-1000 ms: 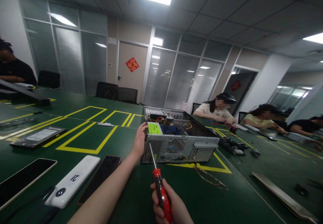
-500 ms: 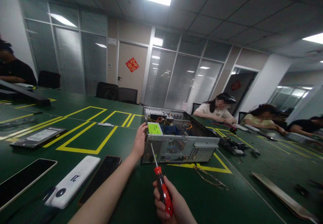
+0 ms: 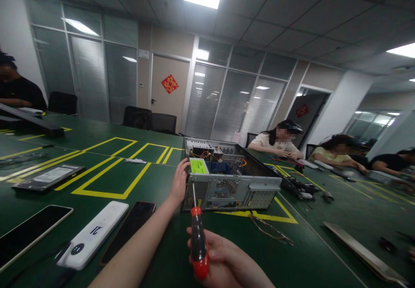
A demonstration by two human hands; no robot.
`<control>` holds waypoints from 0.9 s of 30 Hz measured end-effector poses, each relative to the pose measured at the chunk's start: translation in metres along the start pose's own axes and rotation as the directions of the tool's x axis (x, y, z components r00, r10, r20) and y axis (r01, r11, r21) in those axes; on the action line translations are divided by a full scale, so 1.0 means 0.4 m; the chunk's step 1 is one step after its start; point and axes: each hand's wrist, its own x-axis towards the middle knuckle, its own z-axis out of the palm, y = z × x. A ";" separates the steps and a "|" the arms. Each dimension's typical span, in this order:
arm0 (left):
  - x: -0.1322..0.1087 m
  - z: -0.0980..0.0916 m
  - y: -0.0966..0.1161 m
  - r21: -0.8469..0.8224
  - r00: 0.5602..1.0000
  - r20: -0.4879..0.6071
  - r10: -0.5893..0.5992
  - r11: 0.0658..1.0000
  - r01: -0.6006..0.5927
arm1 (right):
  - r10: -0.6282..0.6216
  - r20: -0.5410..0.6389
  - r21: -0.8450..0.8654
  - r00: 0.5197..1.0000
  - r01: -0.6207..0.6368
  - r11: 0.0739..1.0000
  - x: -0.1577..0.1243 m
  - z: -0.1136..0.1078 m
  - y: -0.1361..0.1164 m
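Note:
An open computer case lies on its side, its back panel facing me and its wired insides showing from above. My left hand holds the case's left side, fingertips bent over the top edge beside the power supply with its bright green label. In my right hand is a red and black screwdriver, fingers closed round the handle. Its shaft points up to the left part of the back panel, by the power supply's grille. Whether the tip touches a screw is too small to tell.
A hard drive, a white power bank and two phones lie to the left on the green table. Glasses lie in front of the case, black cables to its right. Several people sit around.
My right hand has turned the screwdriver to a more upright line, its handle swinging left and the grip shifting. My left hand and the case stay in place.

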 end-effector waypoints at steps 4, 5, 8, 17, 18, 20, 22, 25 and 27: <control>0.000 0.003 -0.007 0.005 1.000 -0.001 -0.004 1.000 0.004 | -0.056 -0.060 0.003 0.997 0.056 0.998 0.012 -0.023 0.019; 0.000 0.004 -0.008 0.007 1.000 -0.004 -0.002 1.000 0.002 | -0.060 -0.083 0.026 0.995 0.062 0.998 0.013 -0.027 0.021; 0.000 0.005 -0.011 0.007 1.000 -0.009 0.000 1.000 0.000 | 0.033 -0.103 0.106 0.994 -0.022 0.994 0.017 -0.037 0.018; -0.002 0.007 -0.012 -0.012 1.000 -0.016 -0.015 1.000 0.015 | 0.055 0.089 0.072 0.995 -0.062 0.995 0.001 -0.037 0.000; -0.001 0.006 -0.011 -0.011 1.000 -0.013 -0.013 1.000 0.013 | 0.061 0.116 0.056 0.991 -0.068 0.996 -0.002 -0.035 -0.001; -0.001 0.004 -0.007 -0.007 1.000 -0.008 -0.007 1.000 0.007 | 0.067 0.158 0.010 0.985 -0.070 0.998 -0.008 -0.034 -0.003; 0.000 0.001 -0.004 0.000 1.000 -0.004 -0.009 1.000 0.009 | 0.060 0.174 -0.041 0.983 -0.054 0.998 -0.012 -0.035 -0.004; 0.000 0.000 -0.002 0.005 1.000 -0.005 -0.013 1.000 0.013 | 0.038 0.160 -0.067 0.986 -0.028 0.997 -0.014 -0.042 -0.002; 0.000 0.000 -0.004 0.003 1.000 -0.006 -0.010 1.000 0.010 | 0.010 0.130 -0.042 0.992 -0.005 0.999 -0.012 -0.047 0.002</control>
